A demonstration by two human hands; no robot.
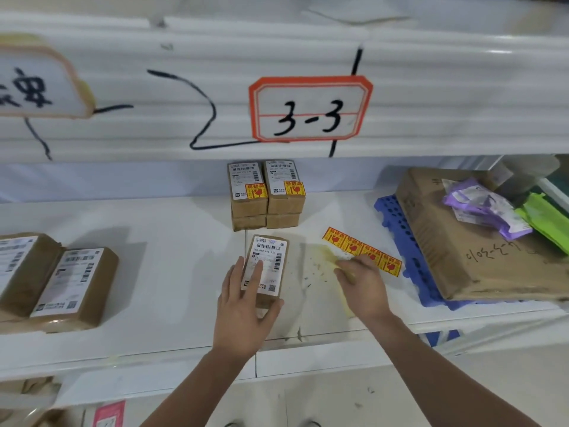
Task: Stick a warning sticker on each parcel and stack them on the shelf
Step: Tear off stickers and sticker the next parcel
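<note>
A small brown parcel (pixel 271 257) with a white shipping label lies on the white shelf (pixel 172 241). My left hand (pixel 243 306) grips it from the near end, fingers spread over the label. My right hand (pixel 363 285) rests on the near end of a strip of orange-yellow warning stickers (pixel 354 246), fingers pinching at its backing. Behind the parcel stand two short stacks of parcels (pixel 266 195) side by side; each top one carries a warning sticker. At the left lie two unstickered parcels (pixel 74 285).
A large cardboard box (pixel 455 241) lies on a blue plastic pallet (pixel 400 229) at the right, with purple and green packets on top. The shelf above carries an orange-framed tag reading 3-3 (pixel 311 109). The floor shows below the shelf's front edge.
</note>
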